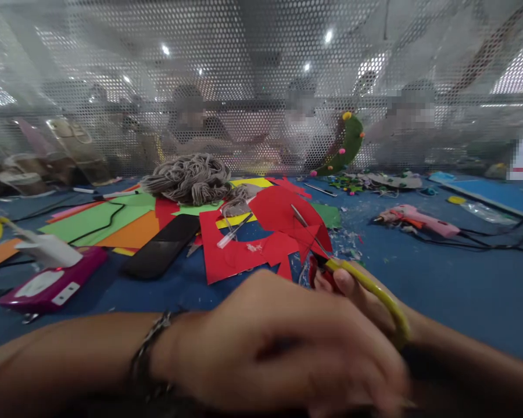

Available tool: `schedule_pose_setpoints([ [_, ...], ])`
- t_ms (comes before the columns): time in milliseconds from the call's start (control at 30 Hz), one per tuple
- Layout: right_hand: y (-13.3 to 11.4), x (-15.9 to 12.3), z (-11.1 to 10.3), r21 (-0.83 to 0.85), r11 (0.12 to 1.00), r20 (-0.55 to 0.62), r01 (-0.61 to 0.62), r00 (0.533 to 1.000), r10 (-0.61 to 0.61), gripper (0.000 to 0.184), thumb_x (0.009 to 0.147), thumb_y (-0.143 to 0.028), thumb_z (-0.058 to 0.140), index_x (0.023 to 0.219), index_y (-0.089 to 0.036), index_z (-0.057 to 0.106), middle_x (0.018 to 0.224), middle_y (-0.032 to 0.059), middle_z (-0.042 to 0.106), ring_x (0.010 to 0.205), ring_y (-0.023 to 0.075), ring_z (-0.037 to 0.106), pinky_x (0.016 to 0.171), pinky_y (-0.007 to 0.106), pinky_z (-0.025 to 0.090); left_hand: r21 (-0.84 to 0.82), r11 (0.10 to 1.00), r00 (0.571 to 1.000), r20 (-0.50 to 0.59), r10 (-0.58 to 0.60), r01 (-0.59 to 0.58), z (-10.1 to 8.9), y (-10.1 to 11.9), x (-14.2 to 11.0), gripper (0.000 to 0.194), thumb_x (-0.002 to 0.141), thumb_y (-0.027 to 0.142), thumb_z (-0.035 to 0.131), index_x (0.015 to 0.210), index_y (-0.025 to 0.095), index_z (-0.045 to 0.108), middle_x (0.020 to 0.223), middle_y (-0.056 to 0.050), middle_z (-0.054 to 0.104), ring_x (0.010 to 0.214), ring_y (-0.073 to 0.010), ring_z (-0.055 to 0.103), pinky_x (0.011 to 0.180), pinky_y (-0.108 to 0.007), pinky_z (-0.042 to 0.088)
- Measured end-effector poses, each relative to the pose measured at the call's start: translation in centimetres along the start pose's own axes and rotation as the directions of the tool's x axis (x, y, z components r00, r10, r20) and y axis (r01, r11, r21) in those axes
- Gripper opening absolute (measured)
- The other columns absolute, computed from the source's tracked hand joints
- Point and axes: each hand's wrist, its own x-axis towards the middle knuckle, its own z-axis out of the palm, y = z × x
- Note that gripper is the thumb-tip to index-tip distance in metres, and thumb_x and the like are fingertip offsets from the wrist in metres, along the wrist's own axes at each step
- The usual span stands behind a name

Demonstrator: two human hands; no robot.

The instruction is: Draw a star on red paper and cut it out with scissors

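My left hand (283,342) reaches across the foreground, wearing a dark bracelet (146,354). Its fingers are curled in and blurred; what lies between them, if anything, I cannot make out. Behind it, partly hidden, my right hand (353,287) is closed on a pair of scissors (377,290) with a yellow handle. The scissor blades point up and away, in front of the cut red paper (283,215) on the table. A dark red piece (314,273) shows by the right fingertips; whether it is part of the scissors I cannot tell.
Around the blue table (462,290) lie a black phone (161,247), a purple power strip (52,278), grey yarn (187,177), green sheets (117,215) and a pink glue gun (418,220) with cords. A green crescent with pompoms (351,142) leans on the perforated screen (244,58); people sit beyond.
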Motion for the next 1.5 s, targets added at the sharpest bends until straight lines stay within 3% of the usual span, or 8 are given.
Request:
schedule_pose_setpoints([
  [100,-0.3,0.5,-0.2,0.06,0.998,-0.007,0.004,1.0,-0.004,0.053,0.076,-0.069,0.026,0.06,-0.019,0.036,0.041,-0.0073,0.032,0.032,0.0055,0.034,0.034,0.019,0.034,0.091,0.995,0.997,0.073,0.033,-0.04,-1.3,0.4,2.2,0.031,0.078,0.025,0.041,0.051,0.018,0.052,0.036,0.006,0.04,0.033,-0.0046,0.037,0.038,-0.016,0.031],
  [167,-0.6,0.9,-0.1,0.132,0.991,0.008,0.011,1.0,-0.012,0.054,0.075,-0.07,0.026,0.058,-0.019,0.035,0.036,-0.0092,0.027,0.029,0.0043,0.029,0.033,0.018,0.035,0.133,0.991,0.995,-0.102,-0.004,0.018,-2.0,-1.0,3.1,0.035,0.079,0.029,0.035,0.047,0.017,0.044,0.035,0.007,0.035,0.033,-0.0043,0.033,0.037,-0.015,0.029],
  [233,-0.7,1.1,0.3,0.183,0.983,0.037,0.006,0.999,-0.013,0.055,0.072,-0.072,0.027,0.057,-0.019,0.033,0.035,-0.0096,0.027,0.028,0.0033,0.027,0.032,0.018,0.036,0.081,0.995,0.982,-0.182,-0.047,0.063,-2.4,-2.5,3.9,0.022,0.073,0.035,0.042,0.062,0.017,0.047,0.048,0.006,0.043,0.035,-0.0053,0.039,0.036,-0.016,0.031],
  [433,1.0,1.0,2.6,0.25,0.968,0.036,0.0,0.999,-0.009,0.051,0.077,-0.065,0.032,0.06,-0.017,0.036,0.045,-0.008,0.031,0.031,0.0023,0.034,0.03,0.013,0.034,0.197,0.978,0.972,-0.235,-0.017,0.065,-1.7,-3.3,4.2,0.036,0.078,0.037,0.035,0.049,0.017,0.044,0.04,0.003,0.046,0.04,-0.0079,0.045,0.046,-0.019,0.038],
  [600,1.8,0.6,2.5,0.254,0.967,0.111,0.003,0.993,-0.032,0.049,0.081,-0.062,0.027,0.062,-0.018,0.035,0.045,-0.0083,0.03,0.029,0.0018,0.031,0.03,0.014,0.034,0.214,0.972,0.962,-0.272,-0.035,0.096,-1.1,-3.5,3.7,0.04,0.079,0.034,0.033,0.044,0.018,0.043,0.039,0.002,0.047,0.04,-0.0082,0.045,0.046,-0.018,0.037],
  [1033,-0.4,-1.2,0.5,0.046,0.978,0.232,0.202,0.95,-0.207,0.045,0.082,-0.06,0.026,0.073,-0.017,0.038,0.064,-0.0009,0.039,0.051,0.007,0.038,0.044,0.019,0.037,0.107,0.994,0.992,-0.124,0.011,0.002,-1.3,-3.8,2.7,0.038,0.081,0.03,0.035,0.045,0.017,0.041,0.037,0.005,0.039,0.035,-0.005,0.035,0.038,-0.016,0.028],
  [1333,0.5,-0.8,0.8,0.067,0.983,0.18,0.173,0.967,-0.182,0.043,0.083,-0.057,0.03,0.069,-0.017,0.038,0.048,-0.0072,0.032,0.039,0.0035,0.03,0.035,0.015,0.028,0.055,0.998,0.99,-0.141,-0.027,0.035,-1.0,-3.7,2.7,0.038,0.079,0.031,0.037,0.044,0.018,0.042,0.036,0.006,0.038,0.033,-0.0048,0.034,0.035,-0.016,0.026],
  [1500,0.5,-0.8,1.0,0.09,0.988,0.17,0.125,0.976,-0.139,0.043,0.083,-0.056,0.032,0.067,-0.017,0.038,0.048,-0.007,0.034,0.037,0.0025,0.033,0.033,0.013,0.029,-0.021,0.999,0.99,-0.138,-0.033,0.03,-0.6,-3.8,2.8,0.037,0.081,0.028,0.038,0.047,0.016,0.049,0.039,0.003,0.048,0.039,-0.0068,0.045,0.046,-0.018,0.038],
])
